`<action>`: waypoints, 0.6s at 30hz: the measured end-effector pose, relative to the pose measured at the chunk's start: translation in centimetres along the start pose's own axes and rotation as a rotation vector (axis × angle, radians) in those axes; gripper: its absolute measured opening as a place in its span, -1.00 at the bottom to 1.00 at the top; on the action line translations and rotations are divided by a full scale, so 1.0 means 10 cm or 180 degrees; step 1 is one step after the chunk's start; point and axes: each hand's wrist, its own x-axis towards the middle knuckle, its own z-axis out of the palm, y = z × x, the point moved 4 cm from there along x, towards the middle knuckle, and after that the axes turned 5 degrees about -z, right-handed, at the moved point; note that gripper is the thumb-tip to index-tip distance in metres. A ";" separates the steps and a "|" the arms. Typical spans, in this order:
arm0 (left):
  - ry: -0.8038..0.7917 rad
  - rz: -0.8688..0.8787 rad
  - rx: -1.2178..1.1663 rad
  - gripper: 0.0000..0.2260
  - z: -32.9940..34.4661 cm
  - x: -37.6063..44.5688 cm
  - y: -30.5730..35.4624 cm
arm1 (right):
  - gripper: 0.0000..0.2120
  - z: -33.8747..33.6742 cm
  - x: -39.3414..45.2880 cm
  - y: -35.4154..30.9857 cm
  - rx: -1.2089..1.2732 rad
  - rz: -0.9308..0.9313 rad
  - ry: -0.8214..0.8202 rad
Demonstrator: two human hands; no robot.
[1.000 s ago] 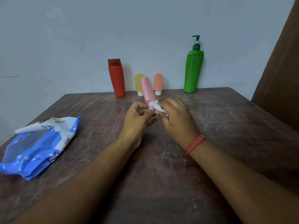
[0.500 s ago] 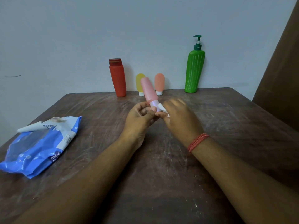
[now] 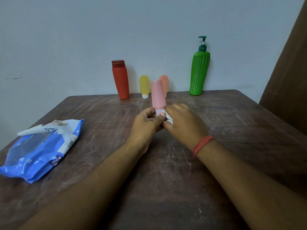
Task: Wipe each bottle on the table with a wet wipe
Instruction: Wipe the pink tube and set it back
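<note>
mid-frame, above the table (image 3: 232, 113): pink bottle (image 3: 157, 95) held cap-down, nearly upright, in left hand (image 3: 146, 125) — fingers curled round its pale cap end. right hand (image 3: 184, 123) pinching a bunched wet wipe (image 3: 169, 117) against that cap. best to turn the bottle slowly, keep the wipe pressed flat, then work up the body — grip kept low and light.

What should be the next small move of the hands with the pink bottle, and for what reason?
Probably the right hand should slide the white wet wipe up along the soft pink plastic tube bottle. The left hand grips the bottle by its pale cap end, and the wipe sits only at that lower end, so the long pink body above looks not yet covered.
</note>
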 end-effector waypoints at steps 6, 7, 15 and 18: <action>0.0478 0.0196 0.0859 -0.87 -0.13 0.04 0.00 | -0.81 0.04 -0.02 0.24 0.0868 0.0489 -0.0006; 0.0572 0.0242 0.1147 -0.84 -0.16 0.06 0.01 | -0.85 0.06 -0.02 0.30 0.1078 0.0682 0.0068; 0.0666 0.0034 0.2714 -0.78 -0.22 0.13 -0.02 | -0.77 0.12 -0.06 0.66 0.2174 0.1912 0.0378; 0.0592 -0.0013 0.3008 -0.78 -0.20 0.13 -0.04 | -0.80 0.14 -0.11 0.74 0.2656 0.2317 0.0466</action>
